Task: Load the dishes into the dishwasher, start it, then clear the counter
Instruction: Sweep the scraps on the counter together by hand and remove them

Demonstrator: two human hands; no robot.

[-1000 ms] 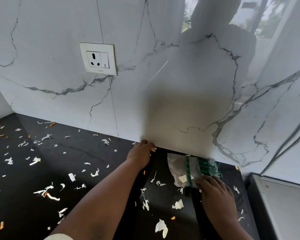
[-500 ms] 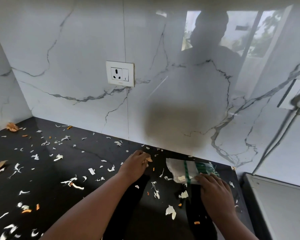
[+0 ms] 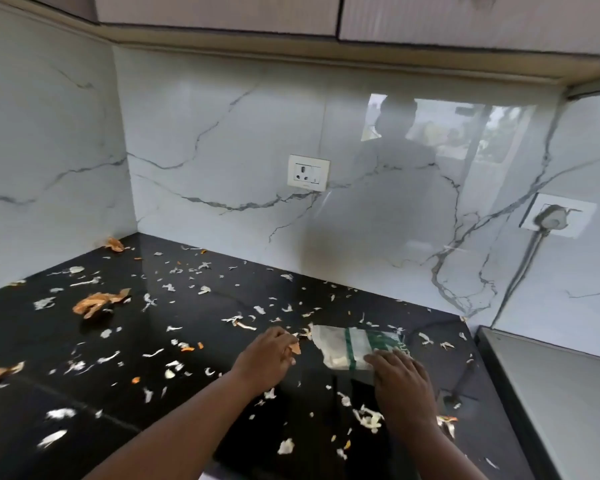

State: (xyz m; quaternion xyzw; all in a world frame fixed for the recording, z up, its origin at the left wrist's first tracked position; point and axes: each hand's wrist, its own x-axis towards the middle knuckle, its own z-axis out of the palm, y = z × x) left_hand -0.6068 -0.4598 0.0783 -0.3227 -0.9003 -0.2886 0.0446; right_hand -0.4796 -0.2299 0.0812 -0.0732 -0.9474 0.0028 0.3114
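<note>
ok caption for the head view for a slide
Left hand gathering vegetable peel scraps toward a clear green-striped plastic bag pinned by the right hand on a black counter.

Your black counter (image 3: 84, 368) is littered with white and orange peel scraps (image 3: 99, 301); a clear green-striped bag (image 3: 347, 344) lies flat at 4 o'clock.

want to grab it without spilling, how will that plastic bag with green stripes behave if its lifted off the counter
The plastic bag is thin, crinkled film, so it will probably sag and fold rather than hold shape. It looks light, with only a few pale scraps inside. Its mouth faces the left hand, so tilting may spill them; the right hand rests on its near end.
</note>
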